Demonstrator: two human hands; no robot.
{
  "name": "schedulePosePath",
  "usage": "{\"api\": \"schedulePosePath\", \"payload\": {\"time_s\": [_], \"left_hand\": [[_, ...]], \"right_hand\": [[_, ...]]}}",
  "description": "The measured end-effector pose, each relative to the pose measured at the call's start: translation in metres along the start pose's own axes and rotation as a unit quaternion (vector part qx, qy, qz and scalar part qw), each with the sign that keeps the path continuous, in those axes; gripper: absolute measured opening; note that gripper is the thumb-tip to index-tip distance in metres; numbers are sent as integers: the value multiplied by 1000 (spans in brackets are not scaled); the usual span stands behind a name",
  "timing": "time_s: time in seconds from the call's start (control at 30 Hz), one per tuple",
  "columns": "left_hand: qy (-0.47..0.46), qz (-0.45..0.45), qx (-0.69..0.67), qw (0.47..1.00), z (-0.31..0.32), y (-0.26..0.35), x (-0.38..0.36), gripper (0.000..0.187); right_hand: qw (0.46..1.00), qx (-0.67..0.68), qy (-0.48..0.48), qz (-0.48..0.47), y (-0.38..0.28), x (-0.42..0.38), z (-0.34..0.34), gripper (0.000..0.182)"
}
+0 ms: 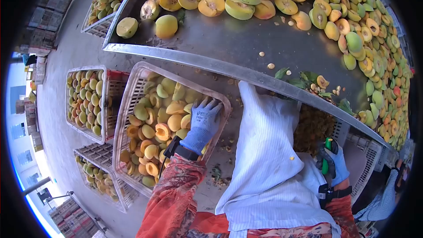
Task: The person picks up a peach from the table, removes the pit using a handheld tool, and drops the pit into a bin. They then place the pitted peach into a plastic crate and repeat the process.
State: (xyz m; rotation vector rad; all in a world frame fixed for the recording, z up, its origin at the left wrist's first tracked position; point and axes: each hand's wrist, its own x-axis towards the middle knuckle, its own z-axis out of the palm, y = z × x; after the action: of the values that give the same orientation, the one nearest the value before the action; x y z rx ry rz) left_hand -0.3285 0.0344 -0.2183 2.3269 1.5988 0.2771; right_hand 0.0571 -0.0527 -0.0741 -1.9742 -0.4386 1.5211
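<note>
My left hand, in a light blue glove with darkened fingertips, lies palm down at the right side of a plastic crate. Its fingers are spread over the halved yellow-green stone fruit in that crate; I see nothing held in them. Down by the right side of my lap, my right hand, also gloved, is closed around a green-handled tool. The tool's working end cannot be made out. A pale striped apron covers my lap between both hands.
A metal table with a raised rim stands ahead, heaped with halved fruit, loose pits and leaves. More fruit-filled crates stand on the floor at left. Under the table, at right, is another crate. Another person's sleeve shows far right.
</note>
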Motion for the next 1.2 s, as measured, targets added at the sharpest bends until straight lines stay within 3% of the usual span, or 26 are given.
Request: {"api": "schedulePosePath", "payload": {"time_s": [0.07,0.13,0.27,0.33,0.43,0.47,0.53,0.57,0.63,0.67,0.7,0.73,0.8,0.9,1.13,1.2], "left_hand": [[-4,25,17,1000,8,-3,-9,35],[-85,34,114,989,9,-3,-12,34],[-174,23,154,972,10,0,12,37],[-282,-49,169,943,8,7,26,34],[-275,-42,214,936,22,0,30,31],[-268,-47,221,936,18,-4,27,31],[-158,-15,39,987,13,-14,14,28],[-84,-46,-58,994,-5,-14,10,21],[122,-165,31,978,-29,-24,5,18],[164,-247,34,955,-36,-38,6,24],[181,-310,23,933,-37,-51,7,37],[126,-375,27,918,-43,-51,11,51],[57,-421,118,898,-37,-53,23,58],[53,-426,27,903,-31,-84,26,53],[22,-334,89,938,-38,-67,11,40],[245,-316,-30,916,-35,-67,0,30]], "right_hand": [[1000,-4,-13,8,3,2,-3,21],[999,-11,-26,16,5,2,-3,20],[999,-13,-48,2,3,4,-1,18],[999,3,-49,-2,4,-1,-3,17],[998,-30,-36,-32,1,-6,-2,17],[999,-29,-30,-29,3,-8,-4,18],[999,-28,-31,-33,4,-7,-6,18],[999,-27,-24,-30,5,-7,-7,18],[999,-21,-23,-24,4,-6,-7,19],[999,-25,-24,-27,5,-4,-9,19],[999,-38,-27,-22,8,-1,-13,19],[998,-52,-29,-17,7,1,-14,20],[998,-52,-33,-16,5,0,-11,20],[998,-47,-23,-18,0,-5,-2,20],[998,-26,-44,-24,4,-5,-3,19],[998,-41,-33,-22,1,-8,-3,20]]}}
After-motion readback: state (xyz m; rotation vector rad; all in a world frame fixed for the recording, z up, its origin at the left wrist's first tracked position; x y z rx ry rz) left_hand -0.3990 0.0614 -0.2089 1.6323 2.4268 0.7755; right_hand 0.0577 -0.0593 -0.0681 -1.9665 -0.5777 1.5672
